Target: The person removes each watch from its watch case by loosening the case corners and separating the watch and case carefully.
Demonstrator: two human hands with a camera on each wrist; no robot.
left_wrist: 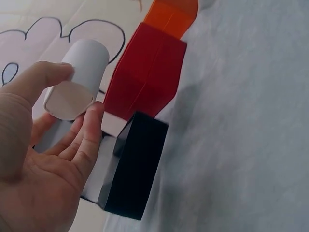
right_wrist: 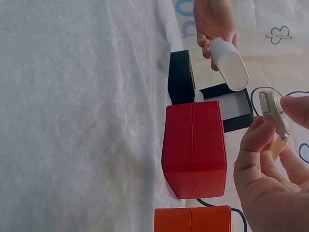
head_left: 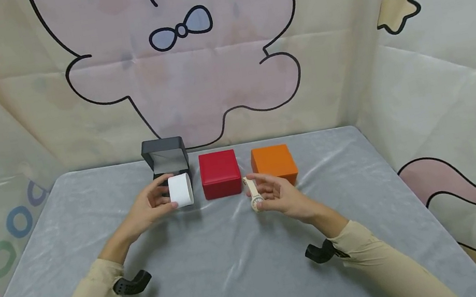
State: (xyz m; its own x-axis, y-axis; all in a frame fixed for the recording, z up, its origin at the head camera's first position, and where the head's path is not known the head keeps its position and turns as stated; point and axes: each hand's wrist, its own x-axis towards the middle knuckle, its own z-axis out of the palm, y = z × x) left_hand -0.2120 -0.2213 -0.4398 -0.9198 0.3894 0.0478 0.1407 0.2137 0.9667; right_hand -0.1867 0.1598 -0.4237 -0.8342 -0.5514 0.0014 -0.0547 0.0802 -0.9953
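My left hand (head_left: 154,200) pinches a white watch cushion (head_left: 180,190) between thumb and fingers, in front of the dark watch box (head_left: 165,155), whose lid stands raised. In the left wrist view the cushion (left_wrist: 87,67) shows as a short oval roll with a beige end. My right hand (head_left: 281,196) holds a cream-strapped wristwatch (head_left: 253,194) by thumb and fingers, its round dial hanging lowest in the head view. Between the hands stands a closed red box (head_left: 220,174). In the right wrist view the watch (right_wrist: 274,113) is pinched at its case, the strap partly hidden by fingers.
An orange box (head_left: 274,163) stands closed behind my right hand, right of the red one. A grey cloth covers the table (head_left: 222,277). A printed curtain (head_left: 224,66) hangs behind the table's far edge. Each wrist wears a black camera mount (head_left: 133,283).
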